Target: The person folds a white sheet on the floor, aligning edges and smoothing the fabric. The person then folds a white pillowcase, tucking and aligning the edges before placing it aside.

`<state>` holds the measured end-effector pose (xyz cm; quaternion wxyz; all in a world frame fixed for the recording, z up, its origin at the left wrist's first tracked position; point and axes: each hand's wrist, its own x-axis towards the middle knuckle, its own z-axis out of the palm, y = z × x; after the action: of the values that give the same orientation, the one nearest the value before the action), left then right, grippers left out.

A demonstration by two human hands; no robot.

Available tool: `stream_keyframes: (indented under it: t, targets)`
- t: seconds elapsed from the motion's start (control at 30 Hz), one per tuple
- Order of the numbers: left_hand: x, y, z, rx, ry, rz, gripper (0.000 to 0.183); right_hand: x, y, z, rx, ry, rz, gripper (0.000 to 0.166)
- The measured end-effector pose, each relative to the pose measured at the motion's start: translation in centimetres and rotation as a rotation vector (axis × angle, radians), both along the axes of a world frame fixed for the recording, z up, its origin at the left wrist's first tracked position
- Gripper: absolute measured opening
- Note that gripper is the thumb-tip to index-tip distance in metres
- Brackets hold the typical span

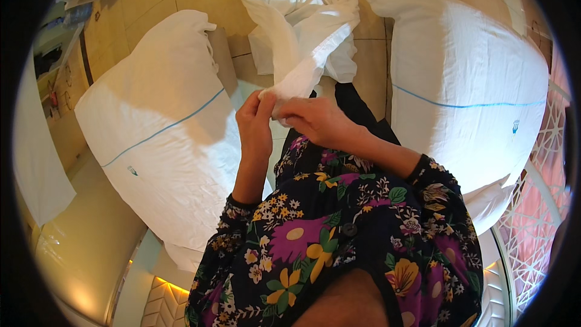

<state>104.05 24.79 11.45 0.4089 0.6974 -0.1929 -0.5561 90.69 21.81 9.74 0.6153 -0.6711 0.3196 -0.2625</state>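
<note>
Both hands meet at the middle of the head view, in front of the floral shirt. My left hand (pixel 257 118) pinches the near end of a white cloth (pixel 302 72) between thumb and fingers. Close beside it, my right hand (pixel 313 118) grips the same end with bent fingers. From the hands the cloth runs up, partly twisted, into a crumpled white fabric heap (pixel 308 13) on the floor. The very edge of the cloth between the fingers is partly hidden.
A white-covered bed or mattress with a blue line (pixel 168 145) lies at left, a similar one (pixel 472 77) at right. Tiled floor (pixel 367 63) shows between them. A white lattice screen (pixel 531 218) stands at far right. White cloth (pixel 41 159) hangs at far left.
</note>
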Motion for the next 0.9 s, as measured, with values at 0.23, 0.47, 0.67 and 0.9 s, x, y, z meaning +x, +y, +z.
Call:
stream_keyframes:
  t: [0.23, 0.47, 0.67, 0.9]
  targets:
    - [1.6, 3.3, 3.3, -0.344, -0.268, -0.215, 0.010, -1.0, -2.3, -2.0, -0.366, 0.081, -0.256, 0.026]
    - [2.5, 4.8, 5.0, -0.495, -0.318, -0.187, 0.012, -0.9, -2.6, -4.7, -0.445, 0.109, 0.107, 0.018]
    - [2.0, 6.9, 6.4, -0.412, -0.129, -0.246, 0.008, -5.7, -4.6, -10.7, -0.558, 0.386, 0.263, 0.015]
    - [-0.5, 6.1, 6.3, -0.486, 0.198, -0.443, 0.008, -0.5, -13.2, -7.5, -0.657, 0.324, 0.298, 0.023]
